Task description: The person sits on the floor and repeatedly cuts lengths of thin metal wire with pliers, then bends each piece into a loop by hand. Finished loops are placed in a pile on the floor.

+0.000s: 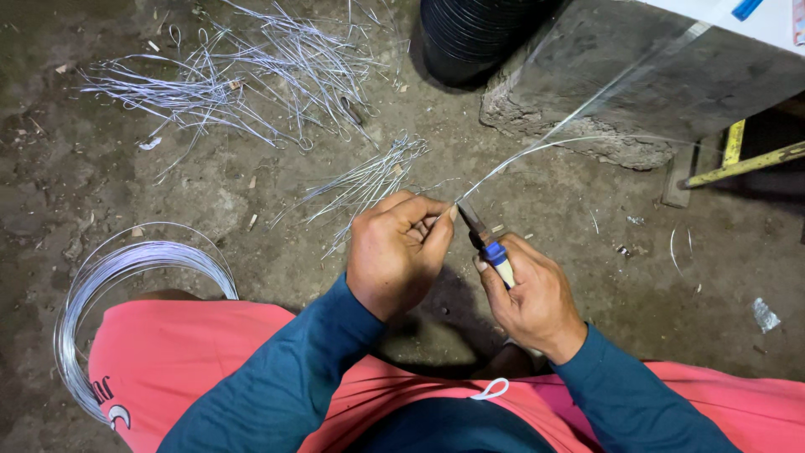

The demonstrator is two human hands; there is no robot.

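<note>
At the centre of the head view, seen from above, two hands meet over a dirt floor [251, 201]. The left hand [398, 252] is curled nearly closed, thumb and fingertips pinched on a thin silver wire [537, 151]. The right hand [532, 294] is clenched around pliers [486, 239] with a blue and cream handle; their dark jaws sit right at the wire, just beside the left fingertips. Whether the jaws are closed on the wire cannot be told.

From the pinch, the wire's long axis runs toward 2 o'clock, rising in two pale strands that cross a rough concrete block [604, 92] at about 1 o'clock.

At 12 o'clock, near the left hand, lies a small bundle of cut wire pieces [365, 180]. Farther off at 11 o'clock a larger scatter of looped wire pieces [243, 75] is spread out. At 9 o'clock a round coil of silver wire [109, 285] rests by the person's knee, touching pink shorts [184, 352]. Teal sleeves [293, 369] cover both forearms.

At 12 o'clock, at the top edge, stands a black ribbed round object [470, 38]. At 3 o'clock a yellow metal bar [746, 164] slants across. At the top right corner, a white surface [755, 21] bears a small blue mark; it is too cropped to identify.
</note>
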